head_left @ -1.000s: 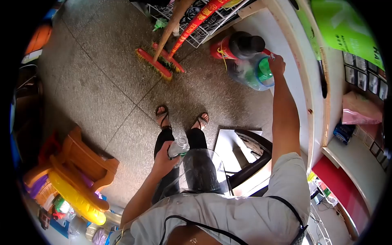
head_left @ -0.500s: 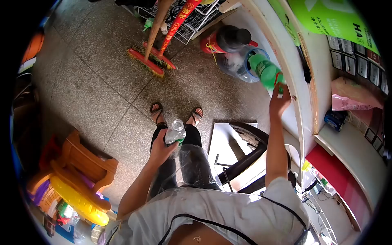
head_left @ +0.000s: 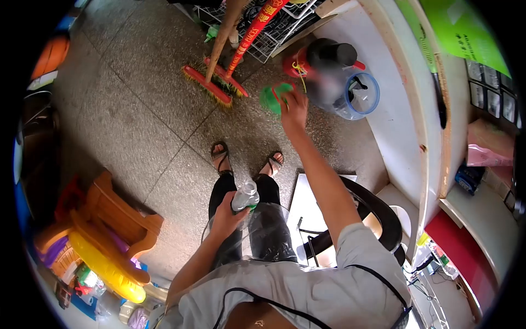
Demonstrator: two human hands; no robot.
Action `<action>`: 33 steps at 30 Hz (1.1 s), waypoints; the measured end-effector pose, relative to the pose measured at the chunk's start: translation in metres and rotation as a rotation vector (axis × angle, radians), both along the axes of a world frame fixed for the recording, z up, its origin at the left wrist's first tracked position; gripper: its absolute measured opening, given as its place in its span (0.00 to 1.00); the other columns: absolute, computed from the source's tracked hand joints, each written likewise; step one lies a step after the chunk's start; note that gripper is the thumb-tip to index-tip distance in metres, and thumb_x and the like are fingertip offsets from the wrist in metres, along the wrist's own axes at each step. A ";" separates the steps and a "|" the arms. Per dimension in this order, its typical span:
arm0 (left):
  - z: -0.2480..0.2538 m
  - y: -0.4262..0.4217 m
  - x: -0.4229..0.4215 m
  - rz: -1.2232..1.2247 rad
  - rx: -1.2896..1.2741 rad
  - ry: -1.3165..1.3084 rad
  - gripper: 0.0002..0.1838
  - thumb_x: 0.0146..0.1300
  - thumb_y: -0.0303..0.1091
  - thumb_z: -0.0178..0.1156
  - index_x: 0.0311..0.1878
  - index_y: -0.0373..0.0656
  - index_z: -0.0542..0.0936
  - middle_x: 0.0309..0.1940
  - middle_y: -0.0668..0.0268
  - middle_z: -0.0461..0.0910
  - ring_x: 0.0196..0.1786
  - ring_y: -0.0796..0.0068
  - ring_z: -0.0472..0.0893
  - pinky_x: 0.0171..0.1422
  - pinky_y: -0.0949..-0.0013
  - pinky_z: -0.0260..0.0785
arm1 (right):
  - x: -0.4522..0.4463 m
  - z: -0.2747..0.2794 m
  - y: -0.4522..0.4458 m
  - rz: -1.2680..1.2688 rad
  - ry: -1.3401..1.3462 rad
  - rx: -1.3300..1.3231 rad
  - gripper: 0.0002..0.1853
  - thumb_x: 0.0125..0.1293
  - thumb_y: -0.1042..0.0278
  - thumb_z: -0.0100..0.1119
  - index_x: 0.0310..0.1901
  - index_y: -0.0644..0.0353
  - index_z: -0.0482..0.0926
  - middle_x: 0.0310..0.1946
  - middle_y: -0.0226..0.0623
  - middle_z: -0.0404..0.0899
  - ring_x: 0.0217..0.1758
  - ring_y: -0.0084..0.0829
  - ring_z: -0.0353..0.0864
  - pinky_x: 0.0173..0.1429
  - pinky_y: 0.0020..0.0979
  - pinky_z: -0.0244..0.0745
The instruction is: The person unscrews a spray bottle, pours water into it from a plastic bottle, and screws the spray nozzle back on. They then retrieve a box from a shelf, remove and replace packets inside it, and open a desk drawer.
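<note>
Arm outstretched, my right hand (head_left: 295, 113) pinches a green bottle (head_left: 270, 100); my left hand (head_left: 225, 216), fingers curled, holds a clear bottle (head_left: 245, 198), long axis pointing mouth-first forward

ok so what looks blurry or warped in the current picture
Head view: the green bottle in the right hand looks slightly smeared; head view: a hazy patch veils part of the clear bin; head view: corners are black and the counter edge bows, probably from a wide lens.
</note>
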State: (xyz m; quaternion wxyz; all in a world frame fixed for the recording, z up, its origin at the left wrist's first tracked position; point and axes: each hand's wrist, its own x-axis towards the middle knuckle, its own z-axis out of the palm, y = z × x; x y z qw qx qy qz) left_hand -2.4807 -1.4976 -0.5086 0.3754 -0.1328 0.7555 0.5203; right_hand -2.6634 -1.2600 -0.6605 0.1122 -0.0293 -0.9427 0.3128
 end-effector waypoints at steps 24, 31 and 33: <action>-0.030 0.038 -0.057 -0.347 0.025 0.416 0.34 0.48 0.36 0.69 0.58 0.38 0.67 0.51 0.51 0.72 0.54 0.55 0.74 0.58 0.61 0.65 | 0.116 0.158 0.043 0.051 -0.970 -0.684 0.21 0.51 0.70 0.67 0.49 0.56 0.75 0.44 0.32 0.78 0.45 0.25 0.77 0.46 0.28 0.74; -0.031 0.039 -0.056 -0.102 0.006 0.254 0.34 0.53 0.36 0.64 0.62 0.37 0.62 0.55 0.49 0.68 0.57 0.54 0.70 0.61 0.61 0.62 | 0.099 0.127 0.205 -0.613 -0.020 -0.227 0.16 0.59 0.73 0.60 0.49 0.67 0.72 0.41 0.38 0.76 0.38 0.28 0.79 0.29 0.24 0.79; -0.035 0.030 -0.042 -0.200 -0.003 0.247 0.31 0.54 0.33 0.62 0.61 0.38 0.63 0.54 0.51 0.69 0.56 0.55 0.71 0.60 0.61 0.63 | 0.080 0.090 0.232 -0.388 0.257 0.471 0.19 0.57 0.71 0.63 0.49 0.68 0.71 0.41 0.40 0.76 0.38 0.29 0.79 0.27 0.24 0.78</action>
